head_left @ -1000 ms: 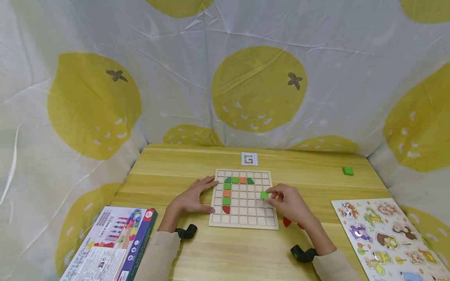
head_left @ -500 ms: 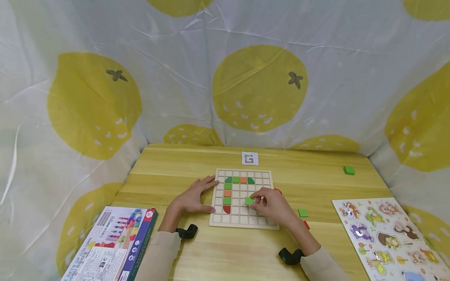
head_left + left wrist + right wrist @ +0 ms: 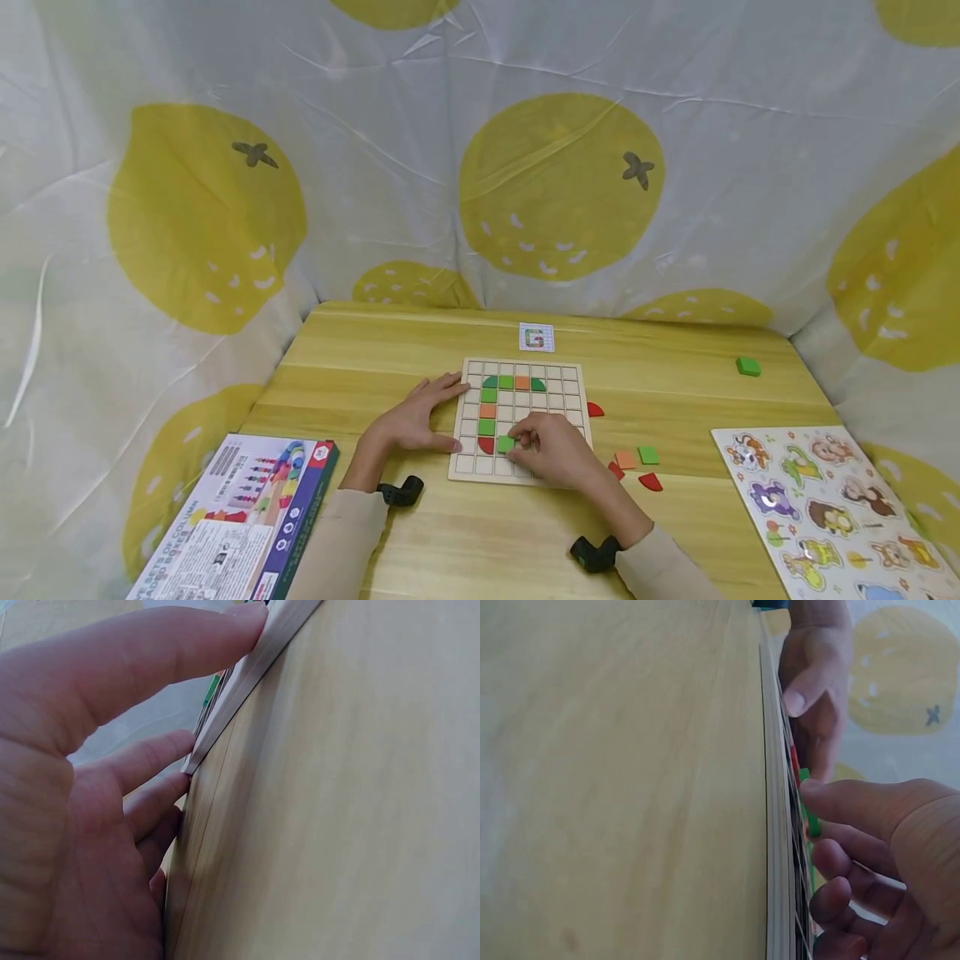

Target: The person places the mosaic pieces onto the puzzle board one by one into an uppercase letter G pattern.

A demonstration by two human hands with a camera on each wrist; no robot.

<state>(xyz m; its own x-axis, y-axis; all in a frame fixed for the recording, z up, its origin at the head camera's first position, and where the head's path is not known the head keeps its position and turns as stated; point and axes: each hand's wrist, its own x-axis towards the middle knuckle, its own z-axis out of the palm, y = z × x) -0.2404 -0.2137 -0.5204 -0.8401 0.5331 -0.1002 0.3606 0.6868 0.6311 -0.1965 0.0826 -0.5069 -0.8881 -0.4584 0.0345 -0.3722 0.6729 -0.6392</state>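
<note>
On the square wooden grid board [image 3: 517, 421], the right hand [image 3: 551, 454] pinches a small green square tile [image 3: 506, 444] just right of the red quarter-round piece [image 3: 485, 446]. Judging by this, the tile should go down flat and square in its cell. The left hand [image 3: 408, 421] rests flat, fingers straight, against the board's left edge.

right hand [image 3: 555, 454]: moved from middle right of the grid board [image 3: 521, 421] toward its lower left
green tile [image 3: 506, 444]: now beside the red piece [image 3: 484, 446]
</note>
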